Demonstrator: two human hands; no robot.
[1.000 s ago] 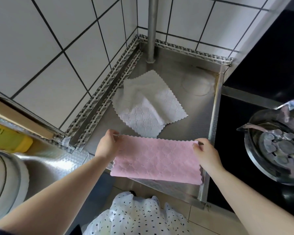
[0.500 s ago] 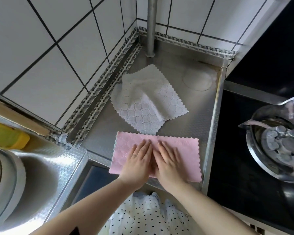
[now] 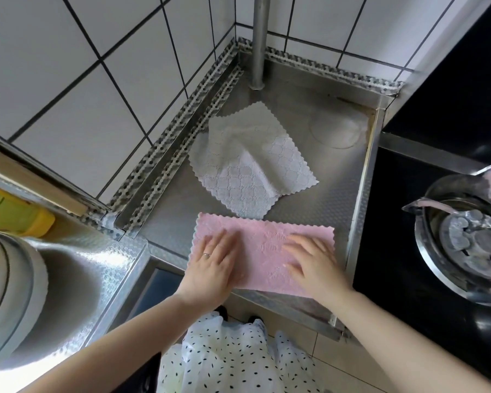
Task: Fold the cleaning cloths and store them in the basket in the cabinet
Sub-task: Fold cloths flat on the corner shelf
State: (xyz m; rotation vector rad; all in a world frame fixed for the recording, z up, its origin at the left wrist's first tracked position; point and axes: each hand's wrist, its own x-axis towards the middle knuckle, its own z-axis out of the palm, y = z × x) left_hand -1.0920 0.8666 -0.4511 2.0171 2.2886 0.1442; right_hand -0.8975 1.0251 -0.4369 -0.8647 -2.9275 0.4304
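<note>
**Both palms flat on the folded pink cloth**

A metal pot (image 3: 462, 239) sat on the black stovetop (image 3: 391, 251) at the right, holding grey rounded pieces and a pale pink strip whose nature could not be told; a steel sink (image 3: 77, 279) lay at the left, with a white rounded vessel (image 3: 3, 287) at its edge and a yellow bottle (image 3: 17, 214) behind it.

The pink cloth (image 3: 264, 251) lay folded into a long rectangle at the front edge of the steel counter (image 3: 332, 199), its long axis running left to right, its scalloped far edge facing the tiled wall (image 3: 97, 89); the near edge reached the counter's front lip. The left hand (image 3: 213, 265) rested on the cloth's left end with fingers straight and together, a ring on one finger; the right hand (image 3: 312, 262) rested on the right end, fingers straight and slightly spread; neither grasped anything. The white cloth (image 3: 250, 165) lay unfolded and rumpled just behind, set diagonally, one corner nearly touching the pink cloth's far edge; a metal pipe (image 3: 258, 43) rose in the corner.
</note>
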